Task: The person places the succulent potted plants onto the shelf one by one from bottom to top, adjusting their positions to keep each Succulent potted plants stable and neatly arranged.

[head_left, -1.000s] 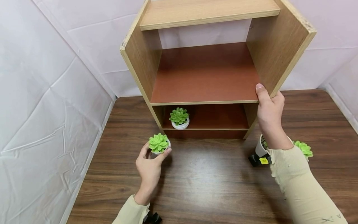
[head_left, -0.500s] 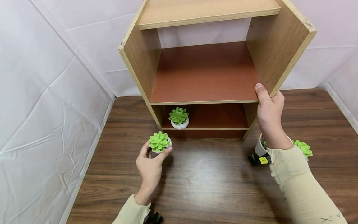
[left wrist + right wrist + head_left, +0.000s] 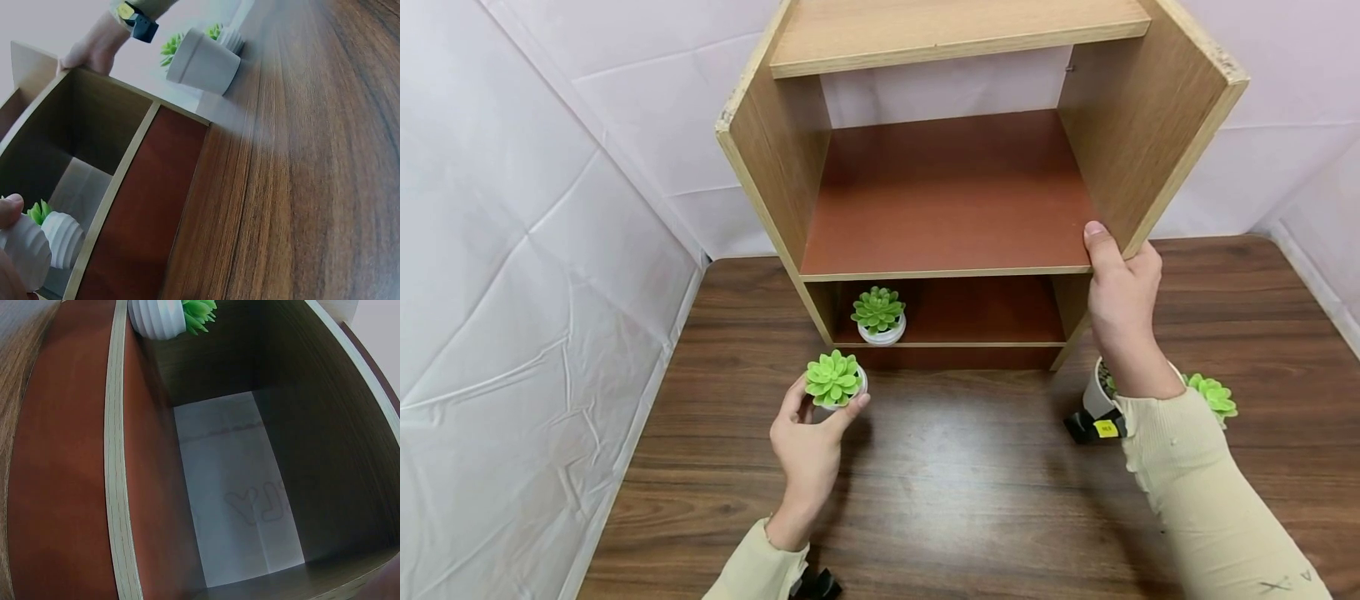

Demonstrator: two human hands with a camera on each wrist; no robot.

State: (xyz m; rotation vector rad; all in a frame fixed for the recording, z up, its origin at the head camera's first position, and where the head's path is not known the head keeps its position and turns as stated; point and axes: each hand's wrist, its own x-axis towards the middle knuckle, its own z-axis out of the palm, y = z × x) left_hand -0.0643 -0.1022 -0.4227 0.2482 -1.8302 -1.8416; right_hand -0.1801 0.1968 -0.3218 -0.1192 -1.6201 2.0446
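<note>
My left hand [image 3: 808, 450] grips a small white ribbed pot with a green artificial succulent [image 3: 833, 379], fingers on one side and thumb on the other. It is held in front of the lower left corner of a wooden shelf unit [image 3: 955, 192]. Just behind it, a similar potted succulent [image 3: 878, 315] stands at the left end of the lower shelf, its white ribbed pot [image 3: 157, 317] also in the right wrist view. My right hand [image 3: 1123, 308] holds the unit's right side panel at the middle shelf, thumb on the shelf's front corner.
Right of the unit, partly behind my right forearm, a larger white pot [image 3: 1097, 396] and another green succulent [image 3: 1213, 398] stand on the dark wooden table [image 3: 962, 483]. White sheeting [image 3: 535, 250] hangs at the left and back.
My left hand has moved slightly right and a little toward the shelf unit with the potted succulent. The right hand keeps its hold on the side panel.
</note>
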